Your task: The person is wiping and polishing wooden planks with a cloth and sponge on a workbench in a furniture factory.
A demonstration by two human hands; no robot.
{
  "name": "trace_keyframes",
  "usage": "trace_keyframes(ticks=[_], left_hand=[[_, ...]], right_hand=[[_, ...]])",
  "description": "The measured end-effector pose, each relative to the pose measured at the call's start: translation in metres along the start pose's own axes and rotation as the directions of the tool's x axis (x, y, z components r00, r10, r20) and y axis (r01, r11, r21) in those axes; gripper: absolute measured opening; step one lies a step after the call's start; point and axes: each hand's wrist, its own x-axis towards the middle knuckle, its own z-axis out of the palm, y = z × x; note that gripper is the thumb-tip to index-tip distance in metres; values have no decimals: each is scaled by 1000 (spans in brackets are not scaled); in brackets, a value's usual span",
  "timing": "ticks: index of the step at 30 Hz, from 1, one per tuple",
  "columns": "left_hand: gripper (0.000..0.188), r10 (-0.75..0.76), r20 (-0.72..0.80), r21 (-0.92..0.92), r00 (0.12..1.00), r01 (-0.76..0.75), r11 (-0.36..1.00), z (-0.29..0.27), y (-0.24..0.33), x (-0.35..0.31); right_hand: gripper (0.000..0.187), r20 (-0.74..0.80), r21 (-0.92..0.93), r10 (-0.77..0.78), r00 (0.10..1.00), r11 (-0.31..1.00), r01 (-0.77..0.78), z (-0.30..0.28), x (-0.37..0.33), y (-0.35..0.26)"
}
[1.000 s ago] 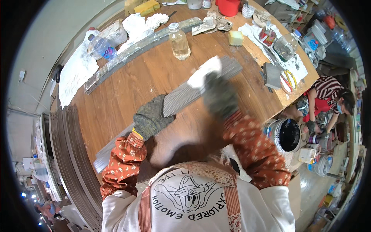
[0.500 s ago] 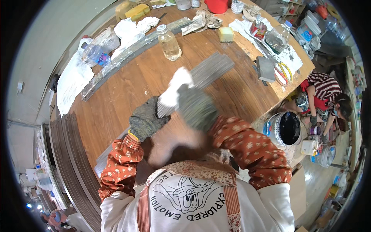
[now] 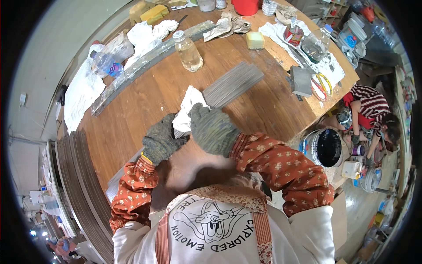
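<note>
My right hand (image 3: 214,131) pinches the white cloth (image 3: 189,104) against the grey plank (image 3: 234,83), which runs on past my fingers (image 3: 200,112); left hand (image 3: 160,140) grips that plank just beside. Looks like mid-wipe; next move probably needs even pressure.

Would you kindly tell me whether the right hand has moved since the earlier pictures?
Yes: judged against the pale yellow block, the right hand has moved left and down in the view.

There is room on the table (image 3: 283,99) between the board (image 3: 233,85) and the grey block (image 3: 301,81); beyond the board, a bottle (image 3: 189,53) and sponge (image 3: 255,41) obstruct.
</note>
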Motion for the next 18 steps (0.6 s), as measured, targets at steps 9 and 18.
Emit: trace_keyframes(ticks=[9, 18], left_hand=[[72, -2, -80, 47, 997, 5, 999, -1, -1, 3], [64, 50, -84, -9, 995, -51, 999, -7, -2, 0]], right_hand=[[29, 448, 238, 155, 881, 929, -284, -11, 33, 155], [19, 74, 409, -339, 938, 868, 281, 52, 54, 74]])
